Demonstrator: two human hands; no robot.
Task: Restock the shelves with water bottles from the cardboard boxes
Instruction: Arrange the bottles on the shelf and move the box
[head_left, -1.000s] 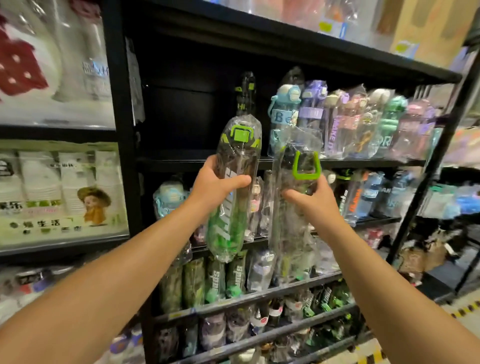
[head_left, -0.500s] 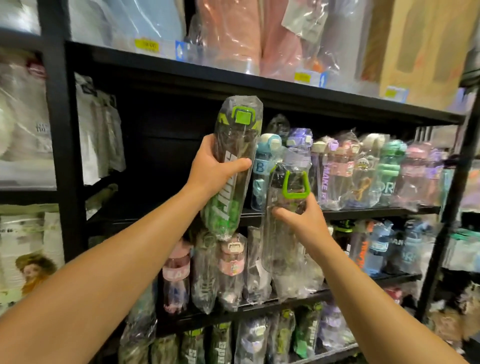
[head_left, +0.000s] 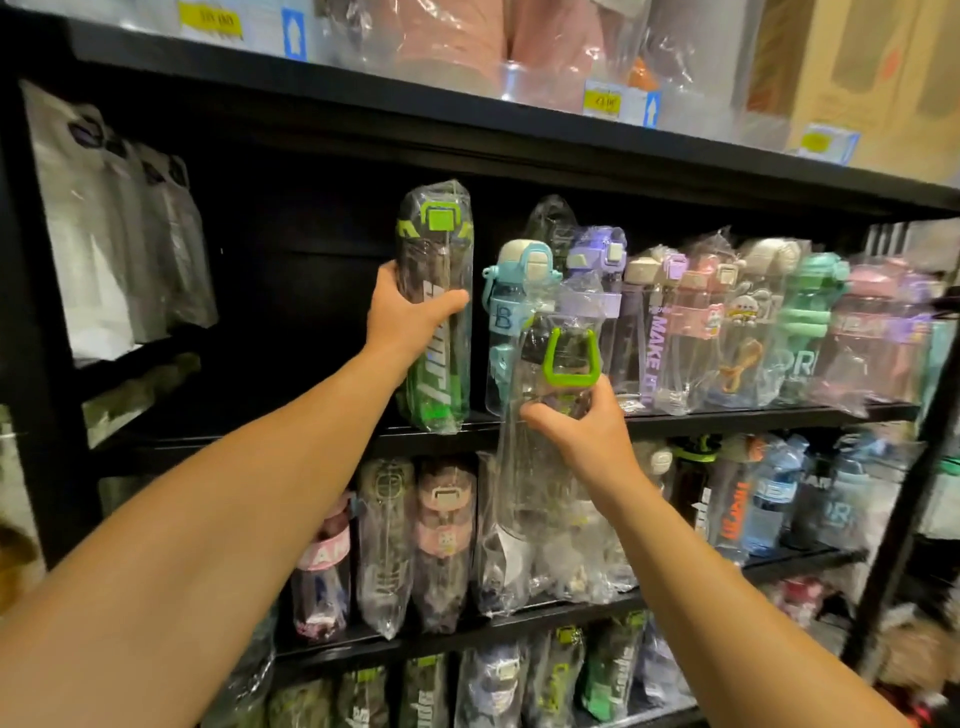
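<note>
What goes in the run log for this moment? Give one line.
left hand: grips green bottle, base on shelf | right hand: holds clear bottle below shelf edge | step: placing

The bottle (head_left: 435, 312) under the left hand's fingers (head_left: 451, 303) is smoky dark with a lime-green cap, white lettering and a green base. The clear bottle (head_left: 558, 395) above the right hand's fingers (head_left: 540, 415) carries a lime-green loop (head_left: 570, 358). The shelf (head_left: 727, 413) is black.
</note>
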